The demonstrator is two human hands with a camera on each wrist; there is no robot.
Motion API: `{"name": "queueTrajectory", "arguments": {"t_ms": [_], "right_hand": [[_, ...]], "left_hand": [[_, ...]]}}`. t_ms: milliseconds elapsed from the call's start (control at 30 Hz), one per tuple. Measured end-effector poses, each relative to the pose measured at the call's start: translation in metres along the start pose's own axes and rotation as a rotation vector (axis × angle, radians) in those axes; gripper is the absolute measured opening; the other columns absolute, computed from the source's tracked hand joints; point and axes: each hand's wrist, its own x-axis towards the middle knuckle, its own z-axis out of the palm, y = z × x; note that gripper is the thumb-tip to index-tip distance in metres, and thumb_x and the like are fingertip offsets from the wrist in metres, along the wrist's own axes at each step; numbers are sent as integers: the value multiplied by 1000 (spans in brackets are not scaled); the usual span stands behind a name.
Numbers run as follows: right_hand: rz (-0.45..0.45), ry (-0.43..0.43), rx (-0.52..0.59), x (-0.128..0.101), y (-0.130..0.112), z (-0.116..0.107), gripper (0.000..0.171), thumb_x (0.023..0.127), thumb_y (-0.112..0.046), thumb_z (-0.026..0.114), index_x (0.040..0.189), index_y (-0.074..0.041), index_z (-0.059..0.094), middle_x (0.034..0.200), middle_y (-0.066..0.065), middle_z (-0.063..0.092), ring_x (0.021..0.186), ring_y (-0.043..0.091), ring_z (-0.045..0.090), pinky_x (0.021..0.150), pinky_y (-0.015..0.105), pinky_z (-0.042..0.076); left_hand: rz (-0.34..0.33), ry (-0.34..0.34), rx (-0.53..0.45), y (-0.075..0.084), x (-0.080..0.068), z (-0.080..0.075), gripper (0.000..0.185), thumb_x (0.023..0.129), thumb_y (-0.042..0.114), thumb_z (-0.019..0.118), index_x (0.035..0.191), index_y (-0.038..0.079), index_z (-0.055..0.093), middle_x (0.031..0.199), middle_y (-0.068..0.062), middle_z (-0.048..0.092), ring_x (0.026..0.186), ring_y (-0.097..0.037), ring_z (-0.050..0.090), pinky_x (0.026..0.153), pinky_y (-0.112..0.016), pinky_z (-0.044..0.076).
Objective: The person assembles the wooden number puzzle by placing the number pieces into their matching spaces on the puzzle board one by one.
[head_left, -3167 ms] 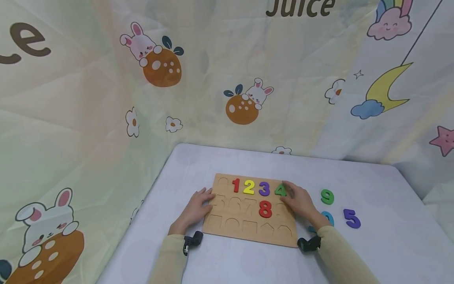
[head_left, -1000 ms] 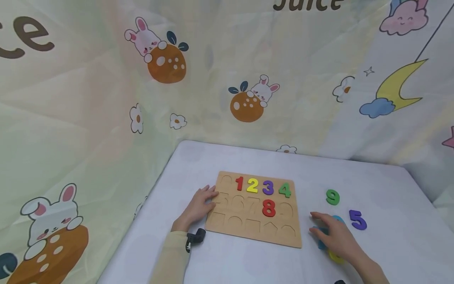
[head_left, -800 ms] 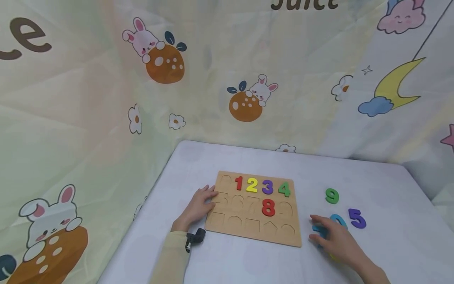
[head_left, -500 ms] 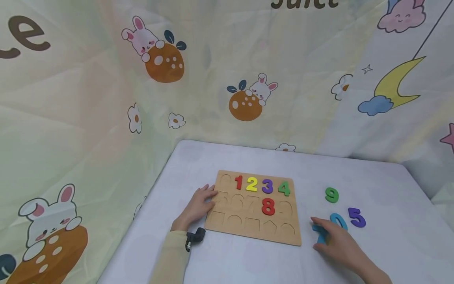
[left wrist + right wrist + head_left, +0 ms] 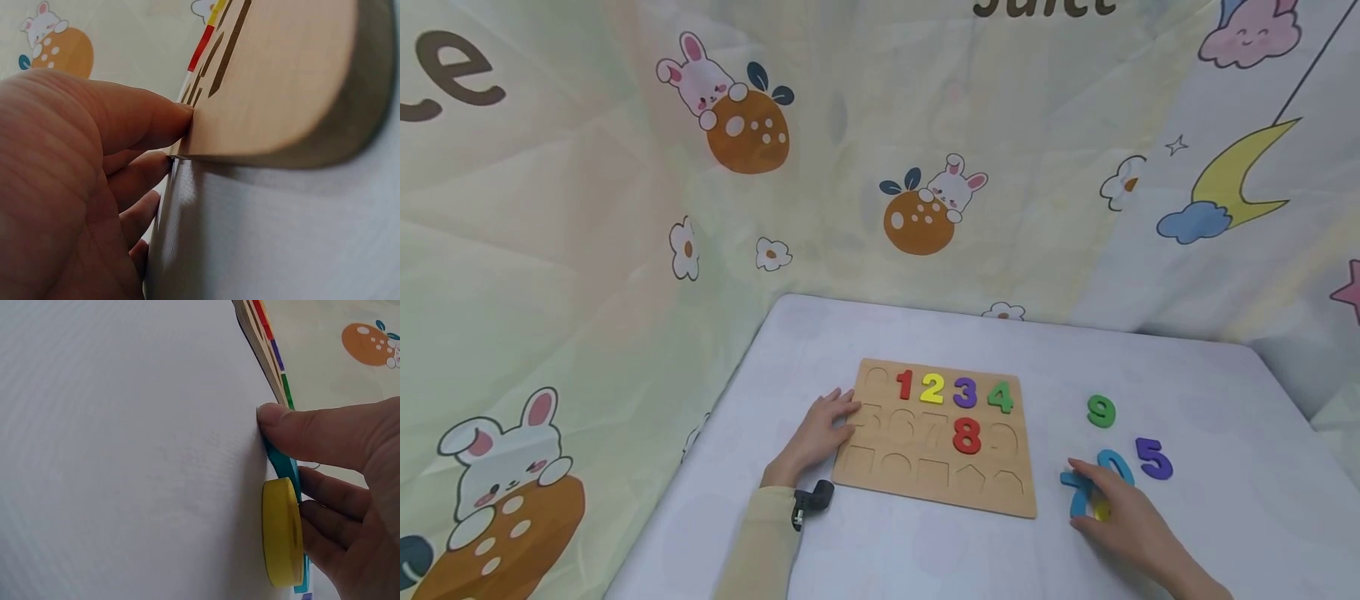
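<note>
A wooden number board [image 5: 933,476] lies on the table, with red 1, yellow 2, purple 3, green 4 and red 8 on it. My left hand [image 5: 815,434] rests at its left edge; the left wrist view shows the thumb [image 5: 156,119] touching the board edge. Right of the board, my right hand [image 5: 1126,518] holds a blue number 7 [image 5: 1077,493] between thumb and fingers, low over the table. The right wrist view shows the thumb on one end of the blue piece. Partly hidden by this hand is a yellow piece [image 5: 281,531], its number unclear.
A blue 0 [image 5: 1117,466] lies just behind the right hand. Farther right are a purple 5 [image 5: 1153,459] and a green 9 [image 5: 1101,411]. The white table [image 5: 970,557] meets a printed cloth backdrop [image 5: 835,125] behind and at left.
From the green 4 on the board, my right hand has moved right and toward me to the blue 7. Within the last half second it shifts slightly right, uncovering some yellow. The left hand stays.
</note>
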Motion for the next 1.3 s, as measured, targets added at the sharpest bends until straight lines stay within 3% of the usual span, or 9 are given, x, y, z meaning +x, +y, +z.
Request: {"name": "queueTrajectory", "arguments": {"t_ms": [200, 500, 1000, 1300], "right_hand": [[14, 31, 17, 3, 0, 5, 81, 68, -36, 77, 136, -13, 38, 131, 11, 48, 122, 38, 37, 95, 57, 36], [-85, 202, 47, 16, -6, 12, 80, 68, -21, 79, 136, -12, 38, 129, 9, 48, 113, 27, 48, 87, 41, 48], [-118, 243, 173, 50, -33, 27, 78, 69, -18, 78, 136, -13, 38, 127, 11, 43, 111, 30, 49, 84, 45, 50], [-218, 271, 216, 63, -46, 34, 75, 71, -9, 76, 135, -8, 38, 128, 11, 42, 115, 30, 45, 87, 45, 49]], "left_hand": [[13, 1, 4, -1, 0, 0, 40, 85, 18, 60, 124, 15, 56, 142, 4, 37, 137, -21, 18, 112, -45, 10], [13, 7, -3, -2, 0, 0, 40, 84, 18, 60, 124, 15, 57, 142, 4, 37, 137, -22, 17, 112, -46, 10], [0, -3, 8, -2, 2, 0, 40, 84, 19, 61, 124, 17, 57, 142, 7, 36, 137, -20, 17, 112, -45, 10], [4, -2, 31, -1, 2, 1, 40, 83, 18, 62, 123, 16, 57, 142, 5, 37, 137, -19, 18, 113, -41, 8]]}}
